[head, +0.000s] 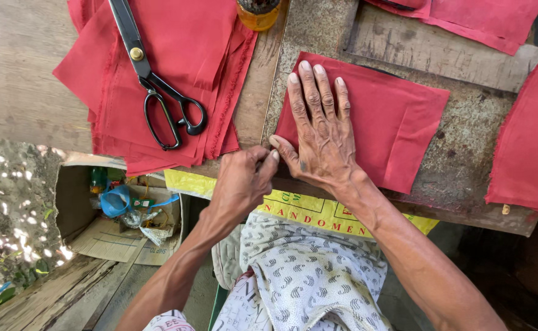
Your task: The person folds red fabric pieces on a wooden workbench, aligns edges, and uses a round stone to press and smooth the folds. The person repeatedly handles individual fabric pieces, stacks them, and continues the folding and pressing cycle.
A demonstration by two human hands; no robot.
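Your right grip (319, 132) lies open, flat on the red cloth (398, 116).
Left grip (244, 178) pinches its near corner; soft, limp, light.

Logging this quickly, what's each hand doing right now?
Left hand: closed, pinching the red cloth piece at its corner.
Right hand: open, flat on that cloth.

Large black-handled steel scissors (158, 86) lying on a stack of red cloth pieces (177, 67) upper left, amber glass jar (258, 12) at top centre, open cardboard box of clutter (119, 211) lower left, more red cloth (530, 141) at right edge
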